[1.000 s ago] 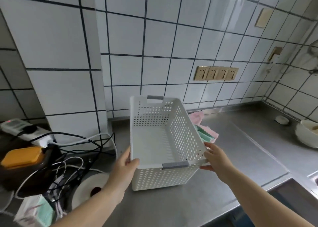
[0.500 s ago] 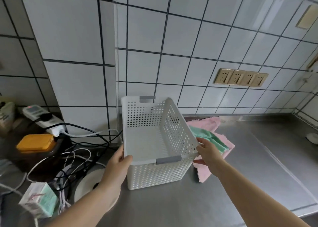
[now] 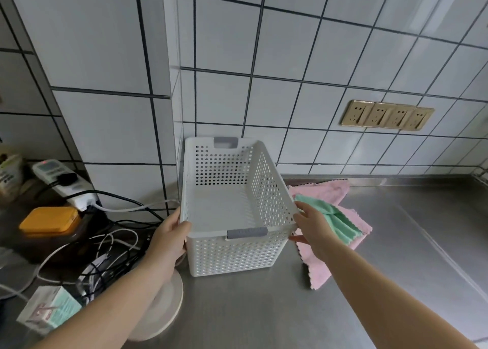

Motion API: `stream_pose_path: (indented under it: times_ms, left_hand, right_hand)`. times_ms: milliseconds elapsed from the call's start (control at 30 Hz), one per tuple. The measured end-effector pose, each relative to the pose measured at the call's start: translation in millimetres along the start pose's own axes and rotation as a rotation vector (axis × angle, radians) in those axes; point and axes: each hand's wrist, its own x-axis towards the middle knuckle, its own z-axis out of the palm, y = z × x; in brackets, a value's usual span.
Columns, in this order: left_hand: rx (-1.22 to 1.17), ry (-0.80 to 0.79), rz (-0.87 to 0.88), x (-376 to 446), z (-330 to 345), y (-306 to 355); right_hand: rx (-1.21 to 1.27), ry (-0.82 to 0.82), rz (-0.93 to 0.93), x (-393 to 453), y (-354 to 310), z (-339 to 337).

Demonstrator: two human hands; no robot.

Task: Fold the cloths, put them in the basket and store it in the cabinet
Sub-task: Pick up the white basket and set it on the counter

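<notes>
White perforated basket (image 3: 232,206) is seen at frame centre, on the steel counter (image 3: 396,256), its far end close to the tiled wall (image 3: 290,97); whether it rests fully or is slightly lifted cannot be told. Basket is empty, grey handles at near and far rims. Left hand (image 3: 169,239) is clamped on the near-left corner: thumb hooked over the rim, remaining fingers wrapped on the outer wall, mostly hidden. Right hand (image 3: 313,227) is pressed against the near-right corner, thumb along the upper edge, fingers spread loosely below the rim; contact is visible, a full closed grip is not, so it reads as a half-open hold on the basket. Pink cloth (image 3: 332,198) is laid unfolded on the counter just right of the basket, partly hidden behind the right hand; green cloth (image 3: 335,221) lies bunched on top of it. Neither cloth is in the basket. Four gold wall sockets (image 3: 386,114) are mounted right of centre, upper half. Left of frame: power strip (image 3: 66,179), orange-lidded box (image 3: 48,219), tangled cables (image 3: 111,245), white round disc (image 3: 163,306) under the left forearm.
</notes>
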Motion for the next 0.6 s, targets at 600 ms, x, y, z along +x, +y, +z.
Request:
stream_pose_path:
  times_ms: [600]
  left_hand:
    - [0.090, -0.001, 0.127, 3, -9, 1]
  right_hand:
    - [0.091, 0.037, -0.011, -18, 2, 5]
